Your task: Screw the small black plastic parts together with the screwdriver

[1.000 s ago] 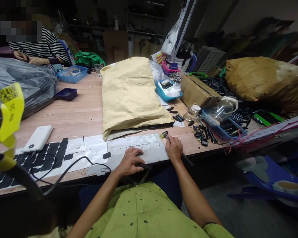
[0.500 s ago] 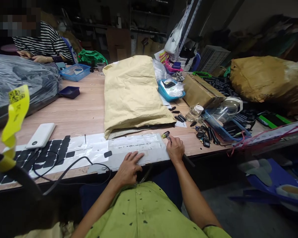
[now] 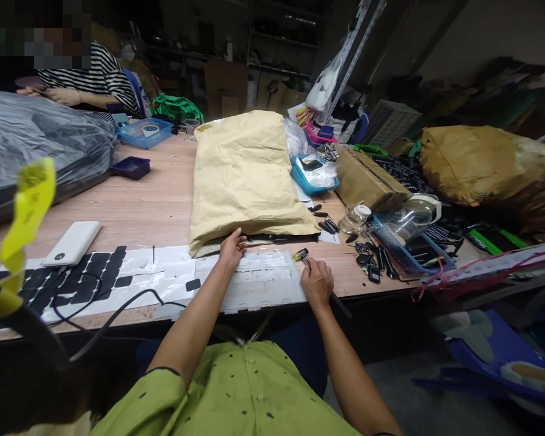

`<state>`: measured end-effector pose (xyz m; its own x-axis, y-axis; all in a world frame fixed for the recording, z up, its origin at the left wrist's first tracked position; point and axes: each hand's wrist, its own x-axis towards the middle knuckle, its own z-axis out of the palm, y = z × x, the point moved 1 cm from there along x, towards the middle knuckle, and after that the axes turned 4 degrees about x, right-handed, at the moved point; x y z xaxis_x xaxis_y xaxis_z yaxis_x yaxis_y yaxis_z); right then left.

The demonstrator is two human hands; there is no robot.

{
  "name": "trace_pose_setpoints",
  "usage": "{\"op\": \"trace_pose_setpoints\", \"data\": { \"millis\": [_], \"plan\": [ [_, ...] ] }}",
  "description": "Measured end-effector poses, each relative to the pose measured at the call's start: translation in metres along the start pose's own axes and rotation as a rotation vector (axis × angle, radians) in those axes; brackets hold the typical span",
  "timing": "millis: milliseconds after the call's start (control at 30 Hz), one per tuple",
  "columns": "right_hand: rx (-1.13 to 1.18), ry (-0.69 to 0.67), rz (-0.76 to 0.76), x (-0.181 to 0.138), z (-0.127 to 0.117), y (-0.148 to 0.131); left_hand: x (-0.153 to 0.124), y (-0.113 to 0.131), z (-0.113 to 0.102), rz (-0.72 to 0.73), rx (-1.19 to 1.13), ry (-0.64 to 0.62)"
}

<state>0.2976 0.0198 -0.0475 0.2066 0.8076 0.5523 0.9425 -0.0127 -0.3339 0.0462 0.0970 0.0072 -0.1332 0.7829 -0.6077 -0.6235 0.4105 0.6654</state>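
Observation:
My left hand [image 3: 232, 249] is at the near, open edge of a large tan paper sack [image 3: 243, 175], fingers partly spread and slightly bent. Dark pieces show in the sack's mouth beside my fingertips. My right hand [image 3: 317, 281] is closed around a small hammer [image 3: 340, 304]; its yellowish and dark head sticks out to the left above my knuckles, and the black handle runs down to the right. Between my hands lies a pale flat plate [image 3: 258, 290] with a clear strip along it. A single black rounded square piece [image 3: 193, 285] sits at its left end.
Rows of black square pieces [image 3: 100, 275], a white power bank [image 3: 72, 243] and a cable lie left. A blue basket [image 3: 409, 245], glass jar [image 3: 355, 218] and key fobs [image 3: 373, 275] stand right. A co-worker in a striped shirt [image 3: 111, 75] sits far left.
My left hand has left the pale plate and moved forward to the sack's mouth. My right hand still holds the hammer at the plate's right end. The view has shifted slightly.

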Motion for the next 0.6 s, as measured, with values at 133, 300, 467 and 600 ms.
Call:
{"op": "trace_pose_setpoints", "data": {
  "millis": [133,300,467,600],
  "plan": [
    [0.029,-0.048,0.020,0.000,0.000,0.000,0.012,0.007,0.001,-0.030,-0.058,0.005],
    [0.002,-0.007,0.005,-0.001,0.001,-0.001,0.017,0.011,0.001,0.032,-0.056,0.003],
    [-0.028,0.044,-0.022,-0.001,0.004,-0.004,0.006,0.013,0.004,0.029,-0.025,0.018],
    [-0.010,0.021,0.002,0.000,0.005,-0.004,-0.006,0.031,0.017,0.021,0.034,-0.065]
  ]
}}
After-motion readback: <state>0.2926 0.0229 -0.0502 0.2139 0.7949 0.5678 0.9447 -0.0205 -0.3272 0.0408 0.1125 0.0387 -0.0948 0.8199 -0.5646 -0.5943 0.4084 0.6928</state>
